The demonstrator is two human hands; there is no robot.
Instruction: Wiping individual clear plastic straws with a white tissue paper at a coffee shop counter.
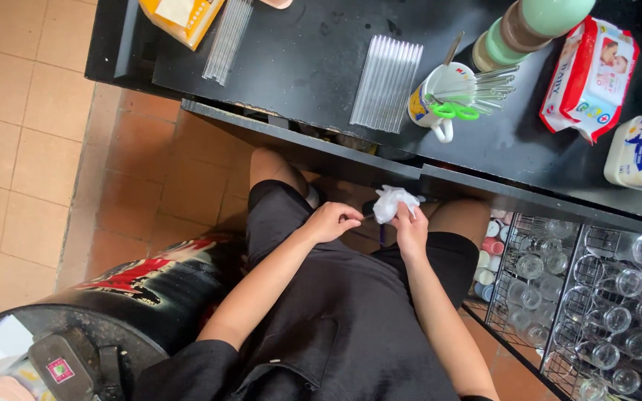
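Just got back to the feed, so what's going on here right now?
A seated person holds a crumpled white tissue in the right hand, above the lap. The left hand pinches something thin beside it; what it is cannot be told. On the black counter ahead lie clear tubes in a row and a white mug with green scissors. A wire rack of small glass jars stands at the right.

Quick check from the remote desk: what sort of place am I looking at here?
Probably a small lab or sample-prep workstation. A black counter holds rows of clear glass tubes, wire racks below hold small glass vials, and both hands work a white tissue in the lap.
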